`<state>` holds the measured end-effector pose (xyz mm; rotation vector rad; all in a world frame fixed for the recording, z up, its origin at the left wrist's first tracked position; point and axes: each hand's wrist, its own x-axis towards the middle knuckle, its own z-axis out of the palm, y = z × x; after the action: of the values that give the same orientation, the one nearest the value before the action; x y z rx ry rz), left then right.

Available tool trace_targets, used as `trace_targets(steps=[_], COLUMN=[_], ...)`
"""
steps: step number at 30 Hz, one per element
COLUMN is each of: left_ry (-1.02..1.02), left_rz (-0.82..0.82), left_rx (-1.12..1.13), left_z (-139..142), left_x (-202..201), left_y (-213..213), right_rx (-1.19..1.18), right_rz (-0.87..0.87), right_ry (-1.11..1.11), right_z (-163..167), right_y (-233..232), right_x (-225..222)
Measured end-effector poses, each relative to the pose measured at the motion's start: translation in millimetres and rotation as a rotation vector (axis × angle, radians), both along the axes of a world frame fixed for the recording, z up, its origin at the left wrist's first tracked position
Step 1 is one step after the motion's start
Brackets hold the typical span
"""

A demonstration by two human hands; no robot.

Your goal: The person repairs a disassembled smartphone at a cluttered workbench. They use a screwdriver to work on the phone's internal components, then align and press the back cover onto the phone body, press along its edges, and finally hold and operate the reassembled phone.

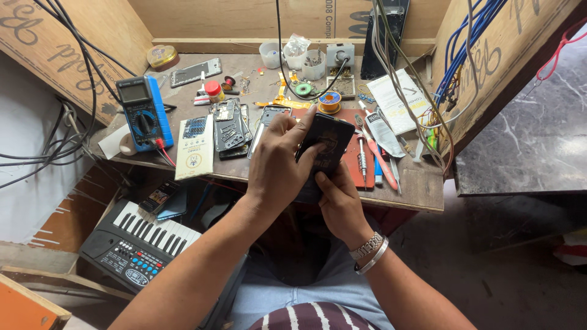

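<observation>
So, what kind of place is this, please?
Probably a small phone repair bench. Both hands, left hand and right hand, hold a dark phone above a wooden table that carries a multimeter, loose phone parts and a screwdriver.

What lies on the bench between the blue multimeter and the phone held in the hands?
In the head view, between the multimeter and the held phone lie a pale flat packet, dark phone frames and circuit boards, and another opened phone body.
</observation>
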<state>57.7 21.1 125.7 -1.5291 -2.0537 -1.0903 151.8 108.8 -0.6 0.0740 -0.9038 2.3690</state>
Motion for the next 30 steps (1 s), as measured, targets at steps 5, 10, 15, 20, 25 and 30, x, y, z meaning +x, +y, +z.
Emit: trace_targets(steps=[5,10,15,20,25,30], left_ry=[-0.446,-1.275,-1.379,-1.377,-1.403,-1.388], left_rz=[-0.106,-0.558,-0.597,-0.604,-0.569,-0.522], left_rx=[0.036,0.190,0.252,0.344,0.403,0.438], left_z=[-8,-18,-29,-35,-39,-43], left_x=[-7,-17,-15,-9,-5,-5], left_y=[4,7,7,7,6,6], right_rx=[0.003,0.045,0.097,0.169,0.232,0.240], right_rz=[0.019,0.068,0.040,0.020,-0.003,-0.004], right_ry=[0.029,0.029,0.016,-0.021,-0.057,-0.086], right_z=[-1,-1,-3,-5,-5,-5], right_y=[5,6,6,9,9,9], right_x=[3,8,9,11,12,12])
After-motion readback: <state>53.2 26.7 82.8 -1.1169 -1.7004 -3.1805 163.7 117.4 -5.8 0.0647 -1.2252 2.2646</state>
